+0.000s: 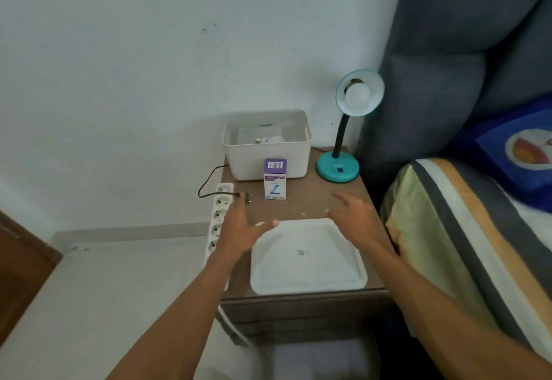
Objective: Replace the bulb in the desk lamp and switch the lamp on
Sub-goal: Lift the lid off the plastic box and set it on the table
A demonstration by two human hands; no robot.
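Observation:
A teal desk lamp [338, 167] stands at the back right of the brown bedside table [310, 203], its shade tilted toward me with a white bulb [357, 95] screwed in. Its black plug [248, 197] lies unplugged on the table beside a white power strip [220, 215]. A purple-and-white bulb box [274, 179] stands upright in front of a white bin [265, 158], which holds a loose bulb [268, 140]. My left hand [242, 227] hovers open just short of the plug. My right hand [355, 215] hovers open above the table, empty.
A white lid [307, 260] lies flat at the table's front, under my hands. A bed with striped bedding [466, 230] and a grey headboard [463, 51] press against the table's right side. The wall is close behind, floor to the left.

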